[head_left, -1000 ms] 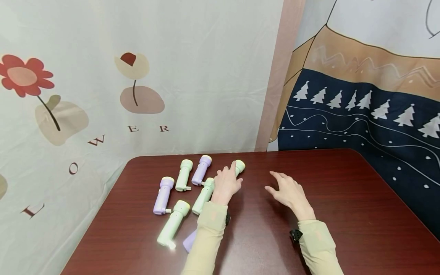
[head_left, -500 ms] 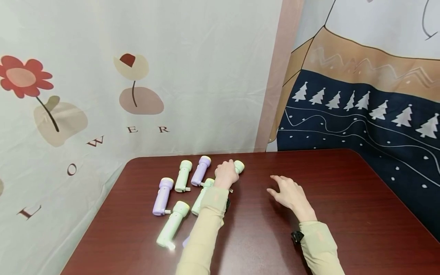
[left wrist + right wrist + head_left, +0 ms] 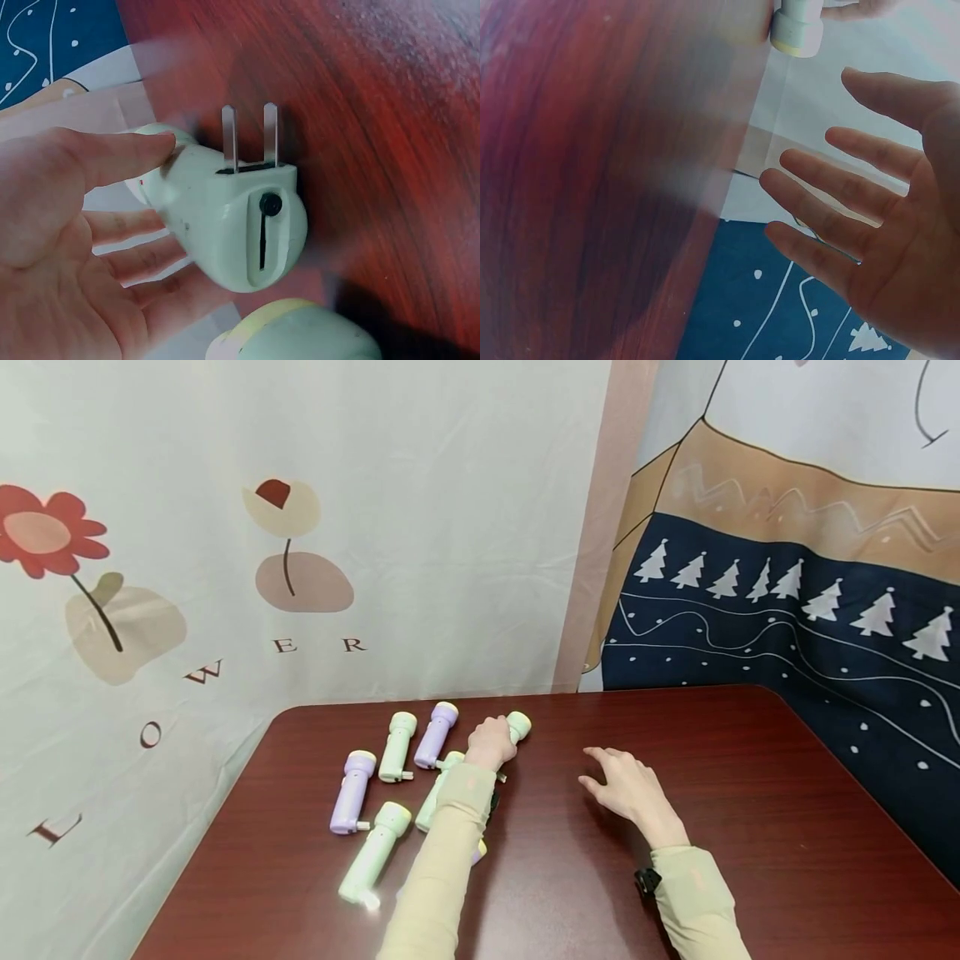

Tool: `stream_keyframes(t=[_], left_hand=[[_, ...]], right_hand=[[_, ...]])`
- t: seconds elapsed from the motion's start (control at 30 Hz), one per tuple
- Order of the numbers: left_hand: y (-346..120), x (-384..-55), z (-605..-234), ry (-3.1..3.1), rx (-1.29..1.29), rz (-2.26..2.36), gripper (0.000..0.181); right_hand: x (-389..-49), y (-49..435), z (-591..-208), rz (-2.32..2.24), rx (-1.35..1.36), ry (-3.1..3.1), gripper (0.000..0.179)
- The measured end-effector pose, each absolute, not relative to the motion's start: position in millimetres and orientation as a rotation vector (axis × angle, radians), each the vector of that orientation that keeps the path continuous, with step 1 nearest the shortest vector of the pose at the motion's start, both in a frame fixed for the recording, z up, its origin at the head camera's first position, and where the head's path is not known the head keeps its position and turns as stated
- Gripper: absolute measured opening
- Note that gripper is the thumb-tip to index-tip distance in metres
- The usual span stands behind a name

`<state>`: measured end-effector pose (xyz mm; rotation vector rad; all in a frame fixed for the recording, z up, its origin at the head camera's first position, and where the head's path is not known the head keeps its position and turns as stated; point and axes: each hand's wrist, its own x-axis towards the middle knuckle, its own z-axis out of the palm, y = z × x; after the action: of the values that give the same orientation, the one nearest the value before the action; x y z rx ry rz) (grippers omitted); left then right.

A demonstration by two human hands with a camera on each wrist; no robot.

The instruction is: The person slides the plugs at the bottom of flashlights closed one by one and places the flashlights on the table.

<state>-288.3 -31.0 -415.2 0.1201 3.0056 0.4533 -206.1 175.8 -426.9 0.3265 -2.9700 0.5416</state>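
Note:
My left hand [image 3: 491, 743] grips a pale green flashlight [image 3: 518, 726] at the far side of the table, covering most of its body. In the left wrist view the thumb lies on one side of that flashlight [image 3: 217, 217] and the fingers on the other. Two metal plug prongs [image 3: 271, 135] stick out at its tail, beside a black sliding knob [image 3: 271, 204]. To the right, my right hand [image 3: 633, 793] hovers over the table with spread fingers, holding nothing. Beside the left hand lies another green flashlight [image 3: 429, 806], partly hidden by the hand and sleeve.
More flashlights lie left of the left arm: purple ones [image 3: 351, 793] [image 3: 437, 735] and green ones [image 3: 397, 747] [image 3: 375, 852]. A purple one [image 3: 479, 852] is mostly hidden under the left sleeve. The brown table [image 3: 750, 760] ends at a printed curtain [image 3: 450, 568].
My left hand has closed its fingers round the far green flashlight after reaching over it. The right hand has sunk slightly and stays apart from everything. The view has shifted a little.

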Motion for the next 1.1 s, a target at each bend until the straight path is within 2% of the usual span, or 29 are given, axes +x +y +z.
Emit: stream_keyframes(t=[0.23, 0.47, 1.1], left_hand=[[-33.6, -293.0, -419.5, 2.996, 0.153, 0.493, 0.027], [-37.1, -293.8, -420.1, 2.978, 0.19, 0.521, 0.014], [-36.2, -285.0, -412.9, 3.046, 0.231, 0.594, 0.019]], right_hand=[[-206.2, 174.3, -426.6, 0.556, 0.339, -2.949, 0.048], [-205.5, 173.2, -425.0, 0.572, 0.339, -2.938, 0.047], [-204.6, 172.9, -423.5, 0.58, 0.353, -2.892, 0.046]])
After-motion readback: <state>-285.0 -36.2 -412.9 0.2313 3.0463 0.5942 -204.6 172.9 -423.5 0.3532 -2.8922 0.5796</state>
